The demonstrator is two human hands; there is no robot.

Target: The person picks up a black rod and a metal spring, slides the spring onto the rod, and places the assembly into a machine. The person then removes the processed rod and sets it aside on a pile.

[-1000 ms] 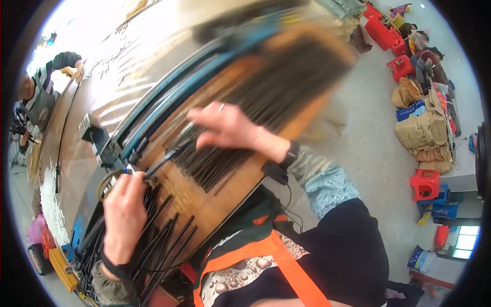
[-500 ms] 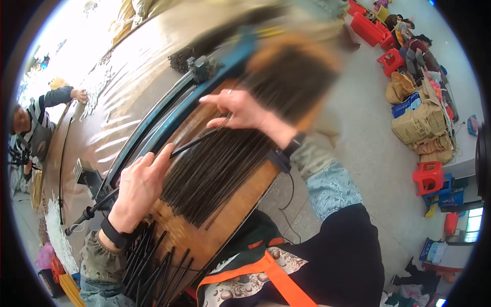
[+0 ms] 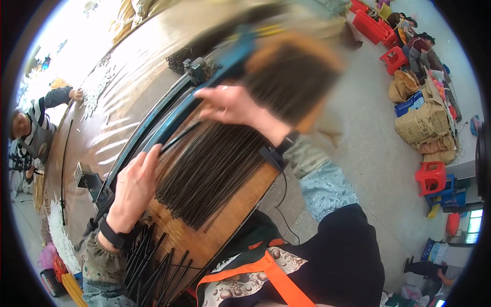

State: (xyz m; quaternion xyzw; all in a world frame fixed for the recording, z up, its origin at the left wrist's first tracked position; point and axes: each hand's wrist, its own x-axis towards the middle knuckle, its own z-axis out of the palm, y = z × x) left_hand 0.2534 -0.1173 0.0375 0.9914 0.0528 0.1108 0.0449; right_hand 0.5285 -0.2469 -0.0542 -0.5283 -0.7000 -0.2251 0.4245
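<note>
My left hand (image 3: 135, 184) is closed around a thin black tube (image 3: 179, 137), which slants up toward the right. Near the tube's far end is my right hand (image 3: 232, 105), palm down, its fingers apart and slightly blurred. No held thing shows in it. Its fingertips reach toward a long blue metal rail (image 3: 179, 118) beside the tube. Under and right of both hands lies a wide row of thin dark coil springs (image 3: 215, 174) on a wooden board (image 3: 232, 212). The tube's near end is blurred past my left wrist.
Several loose black tubes (image 3: 151, 263) lie by my left forearm. A metal clamp block (image 3: 197, 69) sits on the rail. Another person (image 3: 38, 123) reaches over the plastic-covered table (image 3: 138, 66) at left. Red stools (image 3: 430, 177) and brown sacks (image 3: 422, 125) stand at right.
The spring seen in my right fingers at the tube's end no longer shows there. My right fingers have spread and shifted slightly left; my left hand with the tube has moved slightly left.
</note>
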